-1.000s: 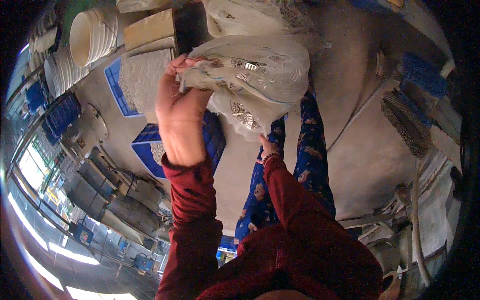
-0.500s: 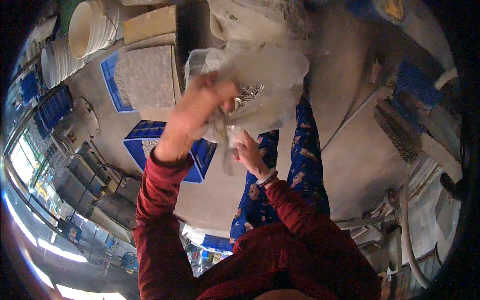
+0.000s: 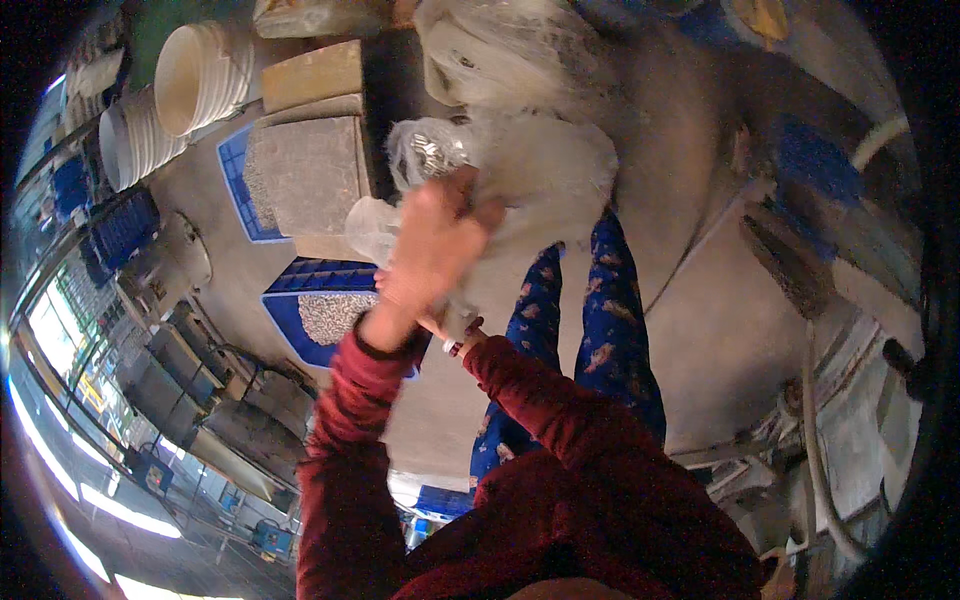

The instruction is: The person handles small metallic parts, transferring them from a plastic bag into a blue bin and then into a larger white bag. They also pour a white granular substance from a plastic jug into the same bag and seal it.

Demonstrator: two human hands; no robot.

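A clear plastic bag (image 3: 398, 160) holding small shiny metal pieces (image 3: 436, 152) lies in front of me, beside a larger whitish plastic sheet or bag (image 3: 560, 165). My left hand (image 3: 440, 245) is over the near part of the bag, back of the hand up. Its thumb stands off to the right; the other fingers bend down and are blurred, so their grip is unclear. Beneath my left wrist, my right hand (image 3: 437, 325) is mostly hidden, closed on a gathered piece of the plastic bag. My forearms cross there.
A blue crate (image 3: 283, 318) of small metal parts stands left of my hands. Behind it, a cardboard box (image 3: 310, 165) rests on another blue crate (image 3: 233, 165). White buckets (image 3: 205, 75) stand far left. A big plastic bundle (image 3: 510, 50) lies ahead; a hose (image 3: 815, 450) hangs right.
Both hands have moved, the right one leftward and under the left wrist. The metal pieces in the bag now show farther left and away from me. The blue crate's contents have come into view.
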